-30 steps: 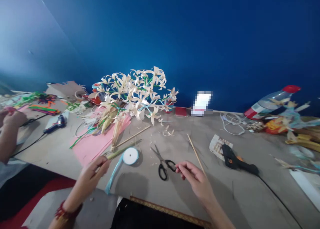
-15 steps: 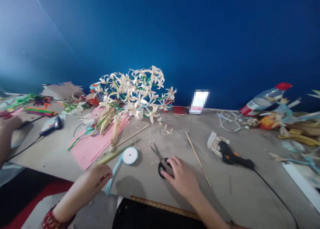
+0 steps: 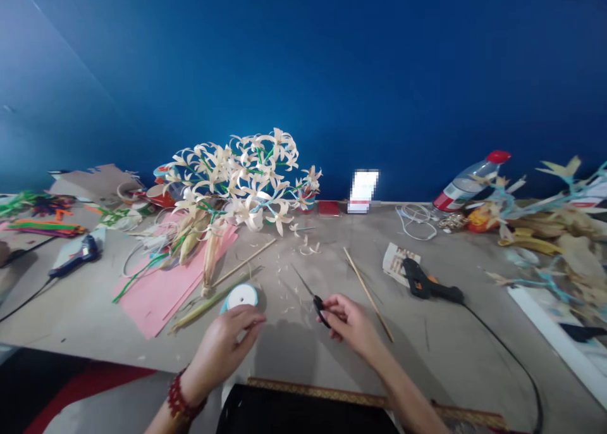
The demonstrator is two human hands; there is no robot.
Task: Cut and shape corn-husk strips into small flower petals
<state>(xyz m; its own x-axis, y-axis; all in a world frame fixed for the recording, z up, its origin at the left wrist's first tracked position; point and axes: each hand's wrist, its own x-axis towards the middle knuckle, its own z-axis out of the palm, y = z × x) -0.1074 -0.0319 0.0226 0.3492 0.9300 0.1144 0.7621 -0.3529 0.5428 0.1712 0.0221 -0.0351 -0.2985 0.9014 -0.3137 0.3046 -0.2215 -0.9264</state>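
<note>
Well to the left of your left hand, a bundle of orange and green fuzzy craft stems (image 3: 47, 228) lies on the grey table (image 3: 455, 358), with a dark blue glue gun (image 3: 76, 257) nearer to you. Closer in, beyond the hand and to its left, are flat sheets of pink paper (image 3: 152, 301), and a long pale-green strip of husk (image 3: 203, 307) slants between them and your fingers.

Your left hand (image 3: 232, 336), a dark red beaded bracelet (image 3: 180, 399) at its wrist, has loosely bent fingers; you cannot tell whether it grips anything. Just beyond it sits a round white spool with light blue ribbon (image 3: 241, 297), its near edge hidden by the hand. Farther back rises a bunch of cream-petalled flowers on green stems (image 3: 246, 174).

Between your hands, the black-handled metal scissors (image 3: 318, 304) point away from you and leftward; your right hand (image 3: 346, 320) is closed on their handles. Just right of that hand, a thin wooden stick (image 3: 367, 295) lies slantwise. Farther right are a small patterned white card (image 3: 393, 263) and a black corded glue gun (image 3: 429, 286); behind them leans a clear plastic bottle with a red cap (image 3: 472, 179).
</note>
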